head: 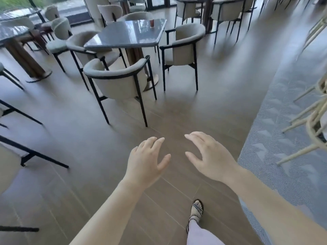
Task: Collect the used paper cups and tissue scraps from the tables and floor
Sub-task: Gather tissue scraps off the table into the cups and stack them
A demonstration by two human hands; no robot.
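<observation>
Cup, or what looks like 1 (pixel 151 23), stands brown and blurred near the far right corner of the table (pixel 123 39), well ahead of your 2 hands. Your left hand (pixel 146 161) and right hand (pixel 210 158) hover over the floor (pixel 88 156), fingers spread and relaxed, holding nothing. The left lines up closer with it, I judge; a chair (pixel 116 82) stands between.

Position: worn on the person's head
Facing: forward and down over the brown tiled floor (pixel 88 156)
Nearest: left hand (pixel 146 162), right hand (pixel 210 156)
</observation>
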